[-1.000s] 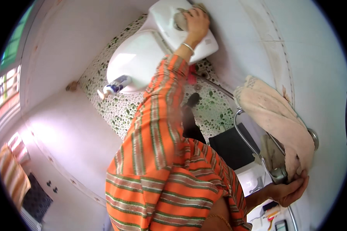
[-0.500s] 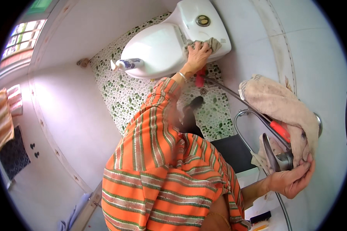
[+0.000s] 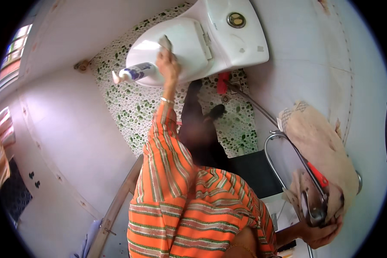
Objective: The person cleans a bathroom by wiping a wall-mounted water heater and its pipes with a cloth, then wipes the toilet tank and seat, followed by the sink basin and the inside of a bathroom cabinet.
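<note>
My left hand [image 3: 167, 65] presses a crumpled grey-brown cloth [image 3: 165, 42] onto the closed white lid of a toilet [image 3: 185, 32], its fingers round the cloth. Beside that hand, at the lid's near edge, stands a white and blue bottle [image 3: 138, 71] with a white nozzle. At the lower right my right hand [image 3: 320, 234] grips the end of a metal wall tap [image 3: 316, 213]; its fingers are partly hidden behind the tap. A beige towel [image 3: 316, 137] hangs over the pipework just above that hand.
A long-handled tool with a red grip [image 3: 317, 173] leans beside the towel, its red head [image 3: 222, 82] on the pebbled floor [image 3: 135, 112]. A curved metal hose [image 3: 268, 148] loops by the tap. A dark panel [image 3: 253, 172] lies near my body, and a wooden door frame [image 3: 116, 210] stands at left.
My left hand has carried the cloth left from the tank end onto the middle of the lid. My right hand stays at the tap; the whole view has shifted slightly.
</note>
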{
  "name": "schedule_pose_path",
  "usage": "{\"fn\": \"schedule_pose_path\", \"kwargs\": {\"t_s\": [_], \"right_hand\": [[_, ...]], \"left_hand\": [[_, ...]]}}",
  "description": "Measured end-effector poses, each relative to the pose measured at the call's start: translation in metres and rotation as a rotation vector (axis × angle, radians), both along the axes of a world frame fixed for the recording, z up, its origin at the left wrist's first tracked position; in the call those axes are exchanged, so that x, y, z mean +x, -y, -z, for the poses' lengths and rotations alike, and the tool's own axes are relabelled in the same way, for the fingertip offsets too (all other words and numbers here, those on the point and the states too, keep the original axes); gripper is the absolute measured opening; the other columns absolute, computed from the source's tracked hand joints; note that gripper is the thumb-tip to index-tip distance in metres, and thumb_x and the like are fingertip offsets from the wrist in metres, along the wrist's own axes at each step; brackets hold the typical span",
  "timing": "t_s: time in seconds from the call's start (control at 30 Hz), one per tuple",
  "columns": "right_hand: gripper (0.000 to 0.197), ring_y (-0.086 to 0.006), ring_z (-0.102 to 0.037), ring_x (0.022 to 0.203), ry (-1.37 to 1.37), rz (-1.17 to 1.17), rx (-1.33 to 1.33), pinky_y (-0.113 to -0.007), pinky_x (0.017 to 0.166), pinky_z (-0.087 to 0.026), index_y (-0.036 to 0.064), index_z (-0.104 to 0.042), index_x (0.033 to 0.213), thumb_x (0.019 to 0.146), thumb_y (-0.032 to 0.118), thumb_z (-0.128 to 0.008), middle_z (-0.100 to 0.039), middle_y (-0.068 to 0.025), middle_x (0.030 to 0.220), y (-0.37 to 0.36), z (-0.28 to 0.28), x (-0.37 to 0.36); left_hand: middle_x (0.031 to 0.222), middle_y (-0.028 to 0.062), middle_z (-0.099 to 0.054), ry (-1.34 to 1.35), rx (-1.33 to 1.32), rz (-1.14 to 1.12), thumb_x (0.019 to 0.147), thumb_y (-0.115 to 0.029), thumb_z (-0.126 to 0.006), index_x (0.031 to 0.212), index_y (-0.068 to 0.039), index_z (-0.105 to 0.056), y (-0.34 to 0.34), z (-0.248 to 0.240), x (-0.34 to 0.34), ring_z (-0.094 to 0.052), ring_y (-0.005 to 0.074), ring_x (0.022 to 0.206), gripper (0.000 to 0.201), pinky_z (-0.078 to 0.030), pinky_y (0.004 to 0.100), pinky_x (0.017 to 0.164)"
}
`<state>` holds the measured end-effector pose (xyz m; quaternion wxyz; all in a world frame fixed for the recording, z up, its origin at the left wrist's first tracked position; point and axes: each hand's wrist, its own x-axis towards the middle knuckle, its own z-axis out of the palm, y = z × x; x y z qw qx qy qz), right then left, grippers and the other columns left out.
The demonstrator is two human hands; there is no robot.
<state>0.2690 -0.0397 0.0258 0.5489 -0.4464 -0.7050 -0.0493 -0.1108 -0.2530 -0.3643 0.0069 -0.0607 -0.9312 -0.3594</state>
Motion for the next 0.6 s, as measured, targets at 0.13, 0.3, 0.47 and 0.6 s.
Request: {"fn": "schedule_pose_path", "kwargs": {"t_s": [0.13, 0.3, 0.47, 0.6], "right_hand": [[0.024, -0.0203, -0.062, 0.077, 0.304, -0.056, 0.039, -0.028, 0.066, -0.051, -0.0092, -0.060, 0.097, 0.087, 0.011, -0.054, -0.063, -0.0154, 0.095, -0.009, -0.020, 0.022], [0.059, -0.0285, -0.061, 0.071, 1.178, 0.196, 0.541, -0.040, 0.054, -0.050, -0.0055, -0.057, 0.091, 0.078, 0.052, -0.060, -0.060, -0.0182, 0.083, -0.007, -0.025, 0.022], [0.034, -0.0273, -0.063, 0.085, 1.126, -0.025, 0.390, -0.031, 0.073, -0.052, -0.0056, -0.059, 0.101, 0.081, 0.022, -0.065, -0.061, -0.0176, 0.102, -0.011, -0.038, 0.042], [0.027, -0.0293, -0.061, 0.091, 1.112, 0.004, 0.358, -0.032, 0.074, -0.051, 0.0026, -0.055, 0.110, 0.086, 0.015, -0.058, -0.057, -0.0176, 0.109, -0.010, -0.033, 0.050]], "left_hand": [[0.134, 0.0206, -0.029, 0.042, -0.530, -0.058, 0.081, -0.023, -0.055, 0.119, -0.023, -0.049, 0.001, 0.043, -0.047, -0.029, 0.0524, 0.114, 0.038, -0.034, 0.0650, 0.077], [0.136, 0.0200, -0.023, 0.125, -0.539, 0.038, 0.079, -0.033, -0.057, 0.118, -0.027, -0.049, -0.024, 0.065, -0.039, -0.028, 0.0515, 0.113, 0.041, -0.031, 0.0677, 0.079], [0.121, 0.0182, -0.037, 0.013, -0.577, 0.091, 0.076, -0.026, -0.059, 0.109, -0.023, -0.053, -0.044, 0.062, 0.006, -0.041, 0.0390, 0.101, 0.034, -0.042, 0.0552, 0.067], [0.121, 0.0208, -0.038, -0.011, -0.431, 0.210, 0.071, -0.017, -0.060, 0.106, -0.021, -0.056, -0.065, 0.072, 0.062, -0.041, 0.0390, 0.099, 0.035, -0.047, 0.0459, 0.063]]}}
